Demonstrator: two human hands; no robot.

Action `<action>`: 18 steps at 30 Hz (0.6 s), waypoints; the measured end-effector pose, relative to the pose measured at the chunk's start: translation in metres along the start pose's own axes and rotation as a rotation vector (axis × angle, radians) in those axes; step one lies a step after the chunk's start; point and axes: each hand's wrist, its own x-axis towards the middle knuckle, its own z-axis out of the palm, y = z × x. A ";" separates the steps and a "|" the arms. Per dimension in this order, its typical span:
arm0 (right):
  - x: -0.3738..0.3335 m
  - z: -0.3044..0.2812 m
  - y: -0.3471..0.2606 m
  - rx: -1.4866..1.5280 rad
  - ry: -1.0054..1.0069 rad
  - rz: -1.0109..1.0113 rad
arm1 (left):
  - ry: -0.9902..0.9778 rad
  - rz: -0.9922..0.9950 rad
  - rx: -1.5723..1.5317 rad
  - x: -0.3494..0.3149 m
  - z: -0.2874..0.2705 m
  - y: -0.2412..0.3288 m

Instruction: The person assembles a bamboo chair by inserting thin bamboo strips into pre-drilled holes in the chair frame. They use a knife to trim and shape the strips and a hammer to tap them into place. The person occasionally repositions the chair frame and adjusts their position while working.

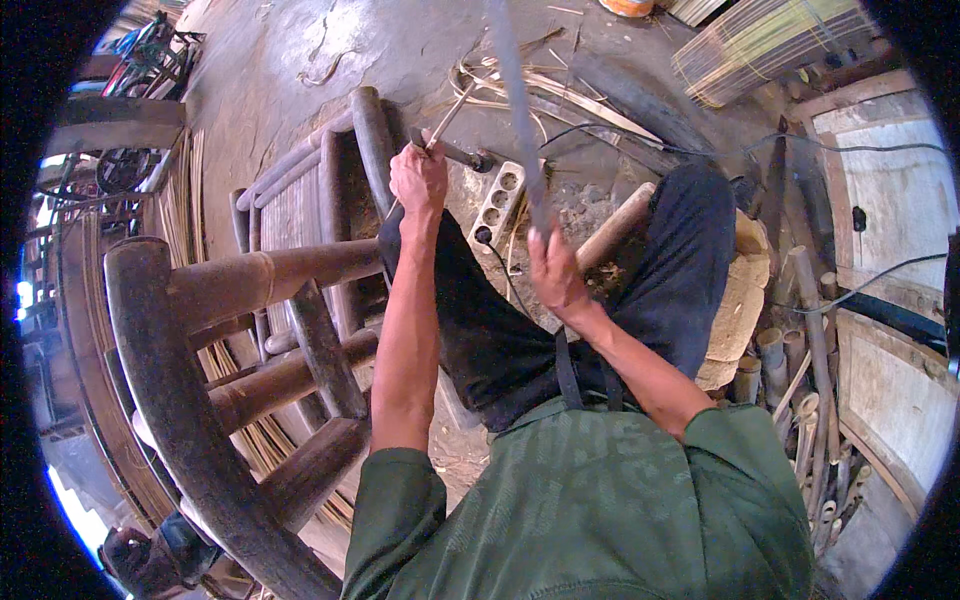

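My left hand (420, 180) is closed over my left knee. A thin pale bamboo strip (455, 115) passes through its fingers and slants up to the right. Beside these fingers juts a short dark bar (460, 153); whether the hand grips it too, I cannot tell. In front of my lap, my right hand (556, 272) is closed around the lower end of a long, narrow grey bar (517, 115). The bar reaches up past the picture's top edge and is smeared by motion, so its exact kind is unclear. The two hands are apart.
A dark bamboo chair frame (180, 320) stands close on my left, with another bamboo seat (300, 215) beyond. A white power strip (497, 208) with a black cord lies between my knees. Bamboo shavings (540, 85) litter the floor ahead. Bamboo poles (815, 400) lean at right.
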 end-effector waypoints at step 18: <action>-0.012 0.001 -0.026 0.124 -0.097 0.164 | 0.033 0.035 0.048 -0.008 -0.002 -0.003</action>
